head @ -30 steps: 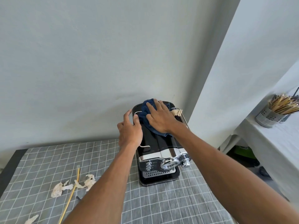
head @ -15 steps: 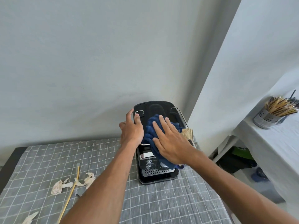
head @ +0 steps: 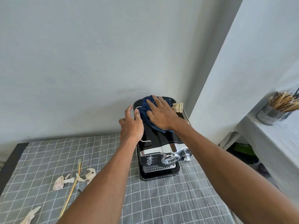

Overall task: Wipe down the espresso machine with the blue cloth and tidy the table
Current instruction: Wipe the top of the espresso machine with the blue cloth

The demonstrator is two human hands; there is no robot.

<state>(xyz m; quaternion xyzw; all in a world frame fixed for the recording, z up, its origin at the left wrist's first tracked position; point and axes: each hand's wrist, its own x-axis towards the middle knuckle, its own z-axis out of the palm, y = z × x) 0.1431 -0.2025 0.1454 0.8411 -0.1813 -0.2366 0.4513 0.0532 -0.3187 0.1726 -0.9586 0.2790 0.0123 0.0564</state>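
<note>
The right hand (head: pixel 163 115) lies flat, fingers spread, pressing the blue cloth (head: pixel 146 110) onto the far end of the espresso machine's (head: pixel 159 143) black top, while the left hand (head: pixel 131 125) is loosely curled over the machine's left edge, steadying it without gripping anything else. Half a second ago the cloth was down over the near front panel; it has now swept back to the far end, which suggests the top is being covered in long strokes. On the worktop (head: pixel 161 199) to the left, the paper scraps (head: pixel 62 182) and yellow stick (head: pixel 72 188) lie untouched, so tidying is not yet begun.
</note>
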